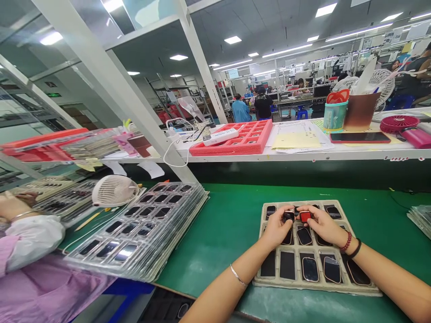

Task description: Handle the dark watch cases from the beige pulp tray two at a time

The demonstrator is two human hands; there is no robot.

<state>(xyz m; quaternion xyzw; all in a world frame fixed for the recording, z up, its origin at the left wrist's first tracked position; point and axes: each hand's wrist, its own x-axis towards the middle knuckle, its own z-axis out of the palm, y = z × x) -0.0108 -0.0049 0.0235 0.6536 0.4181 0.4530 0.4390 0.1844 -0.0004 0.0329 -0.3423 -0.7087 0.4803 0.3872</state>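
small black part (288,216) | pinched upright over pulp tray | red part (305,216) | just beside it, pinched

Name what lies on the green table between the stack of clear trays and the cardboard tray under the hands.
Nothing: in the head view, bare green table separates the stack of clear trays from the cardboard tray.

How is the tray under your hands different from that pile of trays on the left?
The beige tray is a single dull, opaque, pulp-like sheet lying flat on the green mat; the clear trays are glossy, see-through plastic, stacked many deep. Both hands, the left hand and right hand, work over the beige tray; no hand touches the clear stack. Several beige pockets look empty, while the top clear tray looks full. Both hold small dark screen-like parts in rows of pockets.
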